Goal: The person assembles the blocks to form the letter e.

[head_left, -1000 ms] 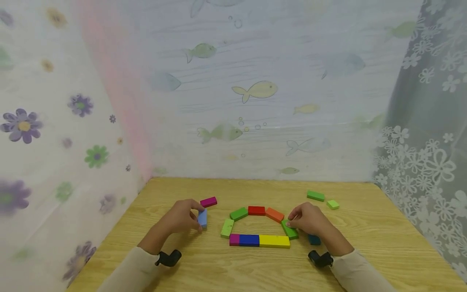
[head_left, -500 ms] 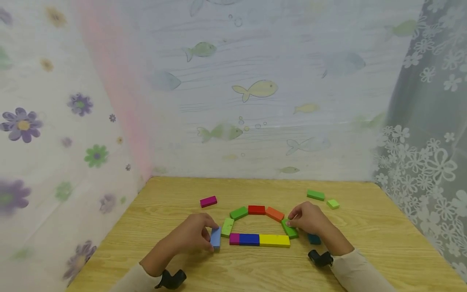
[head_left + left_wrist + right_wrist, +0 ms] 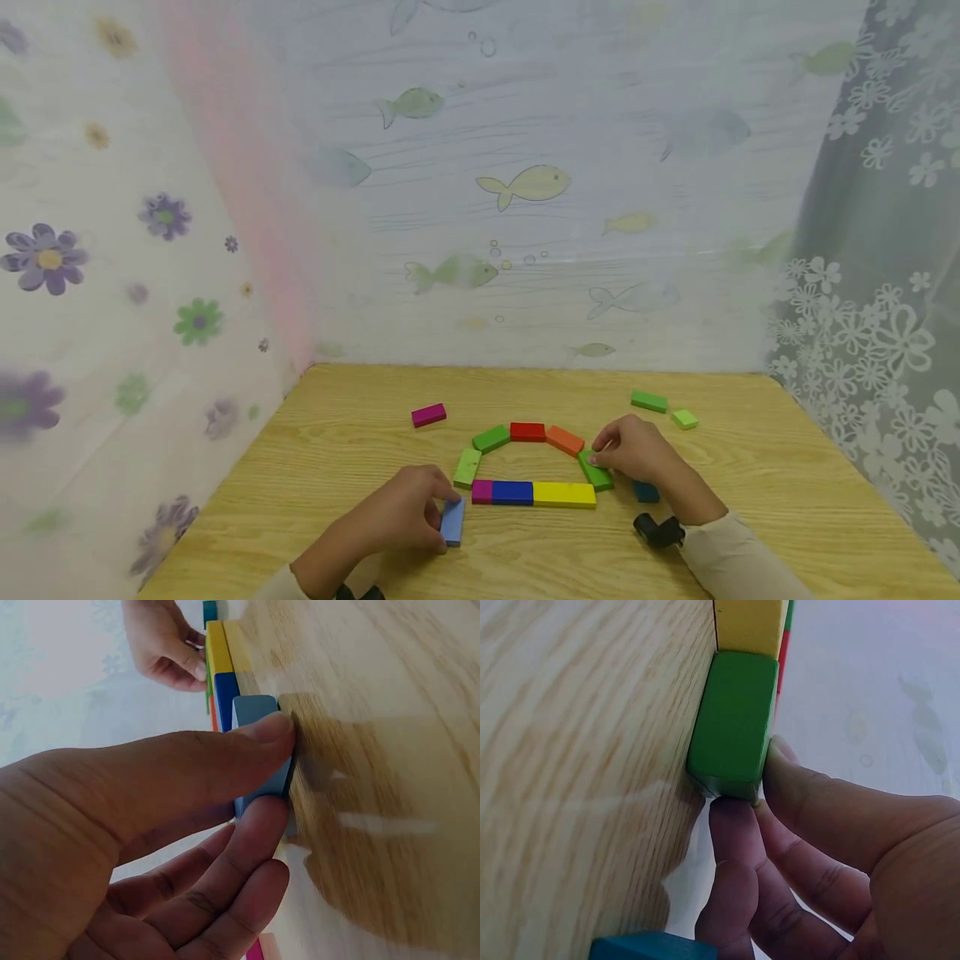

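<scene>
Left hand point(image 3: 405, 512): your thumb and fingers are clamped on the light blue block point(image 3: 453, 522), pinching its two ends.
Light blue block's place: at your left fingertips, to the right of the palm, near the magenta end of the straight row but apart from it; you cannot tell whether it touches the desk point(image 3: 360, 387).
Right hand point(image 3: 637, 450): your thumb and fingers are closed on the green block point(image 3: 598, 477), thumb along one side, a fingertip at its end.
Green block's place: under your right fingertips, on the desk, at the arch's right end, just beside the yellow block point(image 3: 565, 495).
Teal block point(image 3: 647, 493): just under your right hand, untouched by the fingers, partly hidden in the head view.
Dark blue block point(image 3: 513, 493): mid-row, touching the yellow.
</scene>
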A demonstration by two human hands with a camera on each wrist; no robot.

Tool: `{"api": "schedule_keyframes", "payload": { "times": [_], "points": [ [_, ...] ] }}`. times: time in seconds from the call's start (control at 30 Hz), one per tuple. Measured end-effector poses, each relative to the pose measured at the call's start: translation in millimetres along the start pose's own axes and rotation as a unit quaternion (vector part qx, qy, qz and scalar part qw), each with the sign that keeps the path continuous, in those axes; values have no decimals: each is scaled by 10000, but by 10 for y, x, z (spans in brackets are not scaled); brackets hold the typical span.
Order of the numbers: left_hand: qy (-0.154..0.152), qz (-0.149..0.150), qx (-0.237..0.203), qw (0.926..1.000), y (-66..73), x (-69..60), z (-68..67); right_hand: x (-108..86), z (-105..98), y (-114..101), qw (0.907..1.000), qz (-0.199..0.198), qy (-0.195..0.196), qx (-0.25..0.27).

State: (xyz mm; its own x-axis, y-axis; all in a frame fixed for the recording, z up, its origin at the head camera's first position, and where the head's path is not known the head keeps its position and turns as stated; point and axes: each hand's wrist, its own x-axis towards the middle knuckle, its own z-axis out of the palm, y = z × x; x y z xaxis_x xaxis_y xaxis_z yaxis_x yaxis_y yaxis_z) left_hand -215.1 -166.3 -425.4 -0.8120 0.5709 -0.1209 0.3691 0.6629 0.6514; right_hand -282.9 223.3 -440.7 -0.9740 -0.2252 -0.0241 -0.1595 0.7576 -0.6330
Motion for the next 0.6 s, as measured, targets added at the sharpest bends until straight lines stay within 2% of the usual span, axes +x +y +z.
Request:
{"api": "schedule_keyframes", "payload": {
  "times": [0.37, 0.6],
  "points": [
    [135, -66, 214, 9997, 51, 28, 30, -9, 1, -5, 10000, 23, -16, 13],
    [279, 66, 343, 9990, 51, 59, 68, -11, -13, -18, 9999, 65, -79, 8]
  ]
}}
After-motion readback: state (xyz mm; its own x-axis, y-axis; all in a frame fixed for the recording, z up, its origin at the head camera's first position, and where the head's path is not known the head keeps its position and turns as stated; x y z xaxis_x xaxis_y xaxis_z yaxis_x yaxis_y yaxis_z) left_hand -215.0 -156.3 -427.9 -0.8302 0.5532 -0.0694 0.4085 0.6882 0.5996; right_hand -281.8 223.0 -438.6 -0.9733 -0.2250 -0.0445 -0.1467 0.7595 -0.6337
